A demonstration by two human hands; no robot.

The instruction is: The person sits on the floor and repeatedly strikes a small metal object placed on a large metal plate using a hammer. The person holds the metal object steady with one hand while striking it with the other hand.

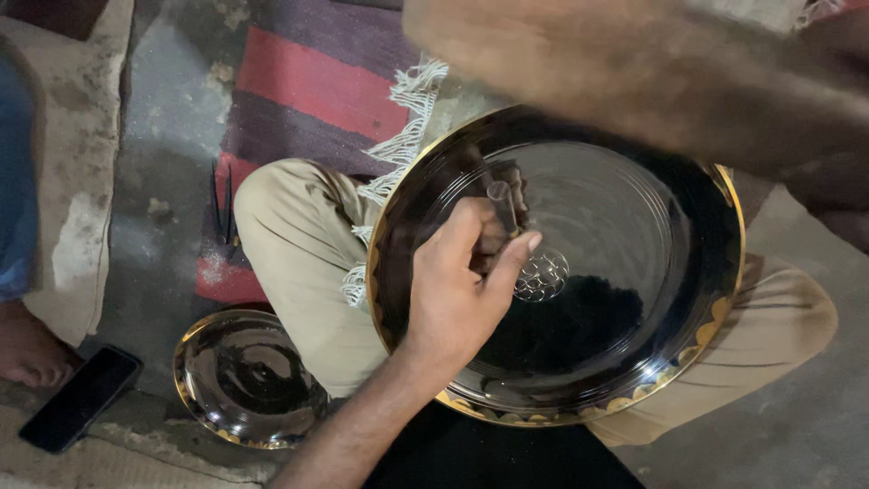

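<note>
Across your lap, resting on your beige trousers (pixel 299 263), lies a large dark round tray (pixel 634 299) with a gold scalloped rim, its glossy face turned up. Your left hand (pixel 457 290) sits on the left part of the tray, its fingers (pixel 507 263) curled narrow around a small metal punch (pixel 501 204) held nearly upright, the tip just beside a cluster of small engraved circles (pixel 541 274) near the tray's middle. Your right hand (pixel 579 63) is a blur over the tray's far edge, so you cannot tell how its fingers stand or what they grip. Left of your knee, a smaller dark tray (pixel 244 380) with a matching gold rim lies on the floor (pixel 172 118), a black phone (pixel 80 398) further left and near. A red and purple fringed rug (pixel 317 81) spreads on the far side.
</note>
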